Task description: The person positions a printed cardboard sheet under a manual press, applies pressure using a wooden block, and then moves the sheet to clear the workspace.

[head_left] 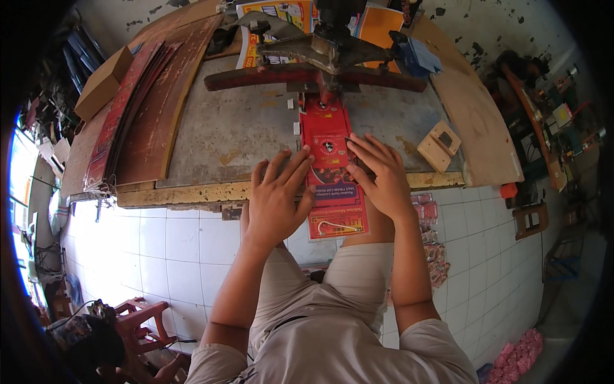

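A long red printed strip [327,168], glossy like plastic or coated card, lies on the grey metal bed [243,128]. Its far end runs beneath the red crossbar of a heavy press [323,77], and its near end hangs past the bed's front edge. A thin white string [338,226] curves across that near end. My left hand [276,200] has its fingers stretched, tips touching the strip's left edge. Along the right edge rest the extended fingers of my right hand [384,182]; a small dark sliver by its fingertips is too small to name.
A wooden block with a cutout [439,146] lies right of the strip. Small white pieces [296,128] sit at its left. Long reddish boards [131,115] and a cardboard box [103,83] occupy the left side. Printed sheets [378,32] are behind the press; a red stool [142,320] stands below left.
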Action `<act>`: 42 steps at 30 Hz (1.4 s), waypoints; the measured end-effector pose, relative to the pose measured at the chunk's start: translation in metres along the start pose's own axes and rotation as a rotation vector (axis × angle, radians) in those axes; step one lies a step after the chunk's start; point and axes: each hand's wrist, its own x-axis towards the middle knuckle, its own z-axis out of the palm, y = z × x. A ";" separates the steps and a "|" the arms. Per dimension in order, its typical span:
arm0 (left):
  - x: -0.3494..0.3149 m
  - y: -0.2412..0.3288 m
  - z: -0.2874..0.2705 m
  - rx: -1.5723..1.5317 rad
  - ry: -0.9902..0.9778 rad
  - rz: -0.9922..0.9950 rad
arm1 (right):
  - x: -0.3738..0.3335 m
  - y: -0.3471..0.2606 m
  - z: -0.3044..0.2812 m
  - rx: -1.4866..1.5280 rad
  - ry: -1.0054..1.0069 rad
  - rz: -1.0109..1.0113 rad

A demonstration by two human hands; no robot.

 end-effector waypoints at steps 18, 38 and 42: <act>0.000 -0.001 0.001 0.012 0.005 0.012 | -0.001 0.001 0.001 0.006 -0.018 0.020; -0.001 0.000 0.002 0.018 0.003 0.015 | -0.002 0.001 -0.001 0.003 -0.020 0.026; -0.003 -0.002 -0.008 -0.151 0.017 0.028 | -0.001 0.001 -0.001 0.002 -0.015 0.027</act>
